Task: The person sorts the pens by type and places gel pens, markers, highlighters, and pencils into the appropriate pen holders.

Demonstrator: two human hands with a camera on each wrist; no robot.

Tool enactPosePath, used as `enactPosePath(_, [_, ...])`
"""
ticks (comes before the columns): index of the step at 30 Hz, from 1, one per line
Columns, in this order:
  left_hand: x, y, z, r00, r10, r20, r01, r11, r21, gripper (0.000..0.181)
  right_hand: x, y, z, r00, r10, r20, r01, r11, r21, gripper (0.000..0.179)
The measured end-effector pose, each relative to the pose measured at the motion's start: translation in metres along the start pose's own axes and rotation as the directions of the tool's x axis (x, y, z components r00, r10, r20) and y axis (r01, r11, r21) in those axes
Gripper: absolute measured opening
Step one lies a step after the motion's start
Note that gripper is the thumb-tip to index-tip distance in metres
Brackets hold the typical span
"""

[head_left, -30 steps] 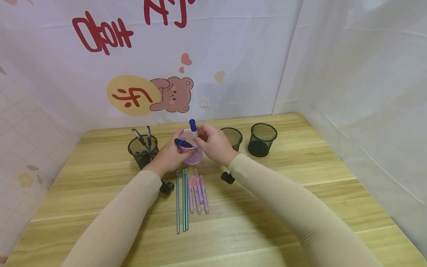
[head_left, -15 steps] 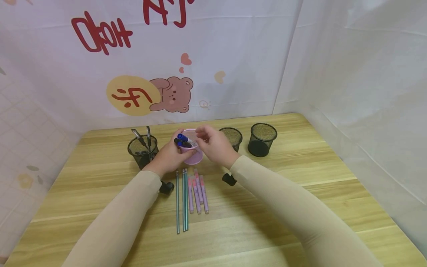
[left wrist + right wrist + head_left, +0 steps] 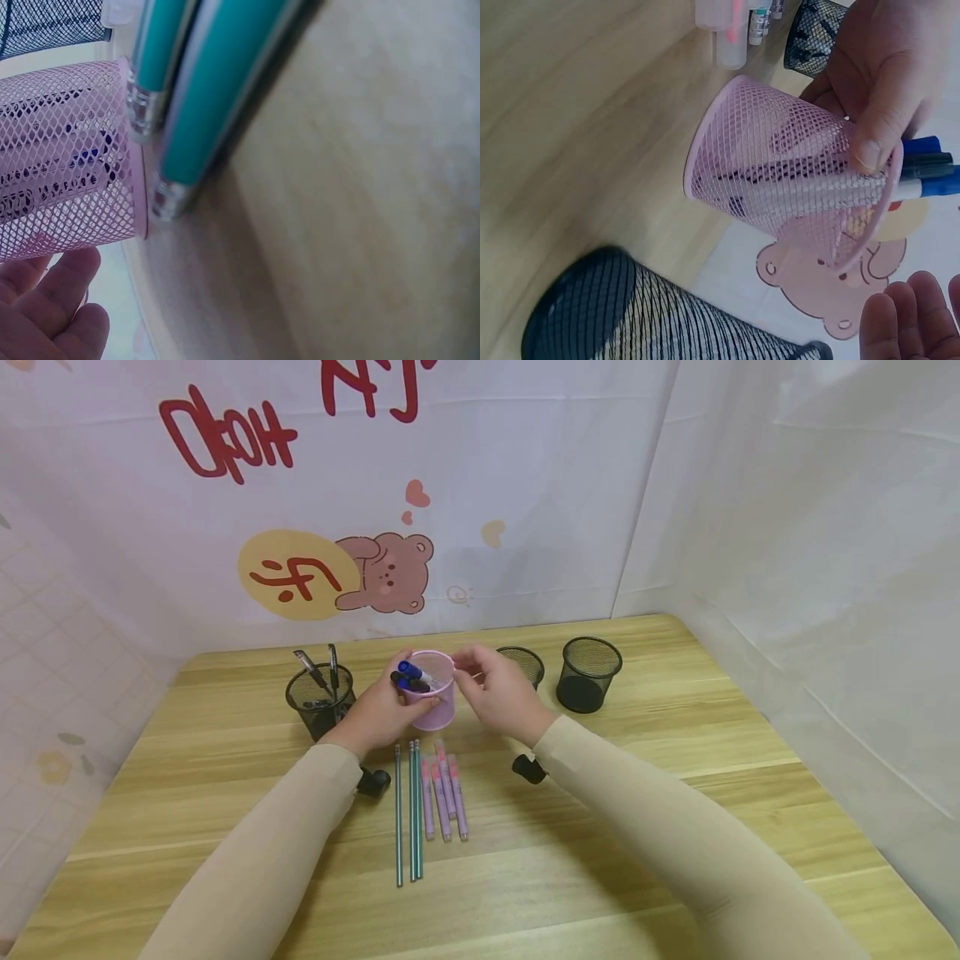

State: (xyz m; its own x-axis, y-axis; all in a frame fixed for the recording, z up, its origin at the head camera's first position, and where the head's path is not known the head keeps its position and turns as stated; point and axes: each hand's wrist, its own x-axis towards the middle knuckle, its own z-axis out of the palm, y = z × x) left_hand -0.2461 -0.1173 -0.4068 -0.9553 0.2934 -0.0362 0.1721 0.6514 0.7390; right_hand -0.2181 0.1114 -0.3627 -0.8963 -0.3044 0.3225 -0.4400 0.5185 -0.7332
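Note:
A pink mesh pen cup is gripped by my left hand, the thumb across its near side below the rim. Blue- and black-capped markers lean out of the cup toward the left hand; their white barrels show through the mesh in the right wrist view. Beside the cup's right rim is my right hand, fingers loosely bent and holding nothing. In the right wrist view its fingertips stand apart from the rim. Some left-hand fingers show against the cup's mesh in the left wrist view.
Teal pencils and several pink-purple highlighters lie on the wooden table in front of the cup. A black mesh cup with pens stands left. Two more black mesh cups stand right, one partly behind my right hand, another farther right.
The blue-capped marker, upright in my right hand a second ago, now leans in the pink cup. My right hand has let it go and shifted right. The left hand keeps its place.

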Motion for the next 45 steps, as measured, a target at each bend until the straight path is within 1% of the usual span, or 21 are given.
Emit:
enactPosePath(3, [0.0,0.0,0.0,1.0,-0.001,-0.004,0.001,1.0,0.006,0.106,-0.004,0.0,-0.008,0.999,-0.035,-0.011,0.035,0.998,-0.047,0.024])
enactPosePath(5, [0.0,0.0,0.0,1.0,-0.005,-0.007,0.005,1.0,0.011,0.106,-0.005,0.001,-0.016,0.997,-0.072,-0.016,0.07,0.992,-0.109,0.029])
enactPosePath(8, [0.0,0.001,0.001,1.0,-0.009,-0.008,0.009,1.0,0.018,0.105,-0.006,0.011,-0.029,0.992,-0.129,-0.014,0.123,0.971,-0.207,0.037])
enactPosePath(11, [0.0,0.001,0.0,1.0,-0.01,-0.008,0.01,1.0,0.023,0.104,-0.005,0.026,-0.042,0.989,-0.148,0.001,0.141,0.941,-0.307,0.047])
enactPosePath(14, [0.0,0.002,0.0,1.0,-0.014,-0.01,0.014,1.0,0.025,0.104,-0.004,0.042,-0.055,0.991,-0.127,0.028,0.128,0.901,-0.415,0.06])
enactPosePath(17, [-0.001,0.002,0.0,1.0,-0.02,-0.012,0.02,0.999,0.03,0.104,-0.004,0.055,-0.064,0.995,-0.069,0.067,0.094,0.856,-0.509,0.072])
enactPosePath(18, [-0.001,0.002,0.0,1.0,-0.022,-0.013,0.022,0.999,0.031,0.104,-0.004,0.059,-0.066,0.996,-0.049,0.079,0.084,0.838,-0.539,0.074])
enactPosePath(21, [-0.001,0.001,0.0,1.0,-0.017,-0.014,0.018,0.999,0.039,0.105,-0.004,0.069,-0.07,0.994,0.0,0.113,0.067,0.804,-0.591,0.078])
enactPosePath(23, [-0.001,0.001,0.0,1.0,-0.014,-0.018,0.014,0.999,0.043,0.105,-0.005,0.073,-0.07,0.99,0.024,0.136,0.065,0.787,-0.614,0.08])
enactPosePath(28, [-0.001,0.001,0.001,1.0,-0.003,-0.021,0.004,0.999,0.045,0.105,-0.006,0.079,-0.07,0.98,0.076,0.183,0.058,0.772,-0.633,0.083])
enactPosePath(34, [-0.001,0.001,0.0,1.0,0.005,-0.018,-0.004,0.999,0.042,0.107,-0.007,0.081,-0.07,0.975,0.104,0.196,0.05,0.757,-0.651,0.082])
enactPosePath(36, [-0.001,0.001,0.0,1.0,0.003,-0.013,-0.002,0.999,0.034,0.108,-0.007,0.08,-0.07,0.972,0.113,0.205,0.05,0.753,-0.656,0.084])
enactPosePath(40, [-0.002,0.002,-0.001,1.0,-0.014,-0.006,0.014,0.999,0.031,0.112,-0.007,0.081,-0.069,0.965,0.128,0.23,0.064,0.735,-0.675,0.09])
enactPosePath(45, [-0.004,0.004,-0.002,0.999,-0.038,0.01,0.038,0.999,0.034,0.119,-0.008,0.083,-0.068,0.96,0.137,0.242,0.068,0.729,-0.682,0.093])
